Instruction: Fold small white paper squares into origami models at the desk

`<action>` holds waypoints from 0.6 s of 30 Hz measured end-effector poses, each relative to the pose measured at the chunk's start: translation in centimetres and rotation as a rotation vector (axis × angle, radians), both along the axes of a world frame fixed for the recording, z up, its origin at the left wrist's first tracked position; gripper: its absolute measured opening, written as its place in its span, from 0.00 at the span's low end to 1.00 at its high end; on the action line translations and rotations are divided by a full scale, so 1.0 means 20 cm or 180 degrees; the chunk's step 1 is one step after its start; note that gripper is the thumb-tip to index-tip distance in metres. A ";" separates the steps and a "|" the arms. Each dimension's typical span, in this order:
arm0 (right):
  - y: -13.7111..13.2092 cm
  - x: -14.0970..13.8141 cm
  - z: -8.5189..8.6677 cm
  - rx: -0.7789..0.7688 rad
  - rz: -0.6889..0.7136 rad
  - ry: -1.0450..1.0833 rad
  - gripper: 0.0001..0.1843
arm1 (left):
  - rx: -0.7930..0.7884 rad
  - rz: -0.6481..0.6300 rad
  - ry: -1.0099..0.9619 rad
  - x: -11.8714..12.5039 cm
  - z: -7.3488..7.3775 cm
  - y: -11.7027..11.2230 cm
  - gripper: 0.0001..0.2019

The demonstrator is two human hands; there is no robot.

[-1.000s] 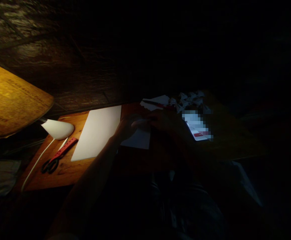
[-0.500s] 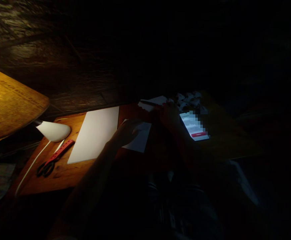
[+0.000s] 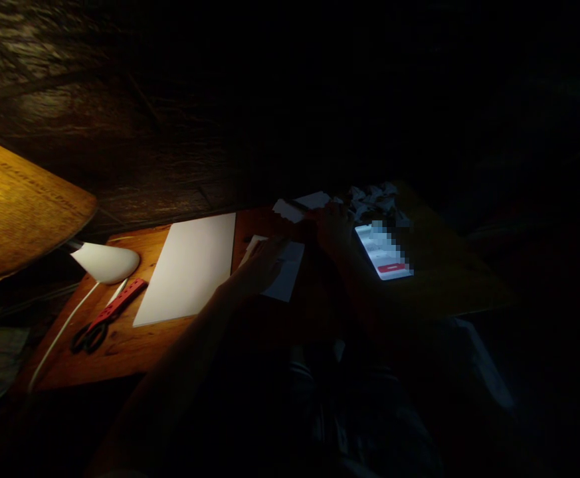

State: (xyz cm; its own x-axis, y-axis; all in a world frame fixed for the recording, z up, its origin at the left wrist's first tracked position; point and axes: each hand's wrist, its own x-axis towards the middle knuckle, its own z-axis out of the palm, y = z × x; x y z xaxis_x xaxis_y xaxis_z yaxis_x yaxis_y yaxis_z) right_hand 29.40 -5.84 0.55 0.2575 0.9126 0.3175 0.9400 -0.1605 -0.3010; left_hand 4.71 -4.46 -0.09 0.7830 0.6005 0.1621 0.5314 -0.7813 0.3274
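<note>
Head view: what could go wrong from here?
The small sheet could shift or crease under the left hand, which lies over it. The right hand is close to the lit phone and the paper pieces, so a sideways move might knock either. The hands are dimly lit; a slip might go unnoticed.

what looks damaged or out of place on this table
The small paper just left of the right hand has a ragged left edge, seemingly torn, unlike the straight-edged large sheet.

view: head-worn, above tabletop [image 3: 125,352] | facing: forward and down | range: near
</note>
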 end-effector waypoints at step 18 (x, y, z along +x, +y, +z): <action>-0.06 0.01 0.07 0.0183 0.0297 -0.0119 0.23 | 0.0142 -0.0164 0.0463 -0.05 0.04 0.09 0.42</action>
State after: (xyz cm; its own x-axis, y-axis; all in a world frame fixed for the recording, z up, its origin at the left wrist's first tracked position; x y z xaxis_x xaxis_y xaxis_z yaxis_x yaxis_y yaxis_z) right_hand 29.60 -7.05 2.00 0.1594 0.9120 0.3779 0.9608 -0.0554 -0.2717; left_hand 3.68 -2.70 0.74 0.8297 0.5538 0.0703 0.5297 -0.8207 0.2141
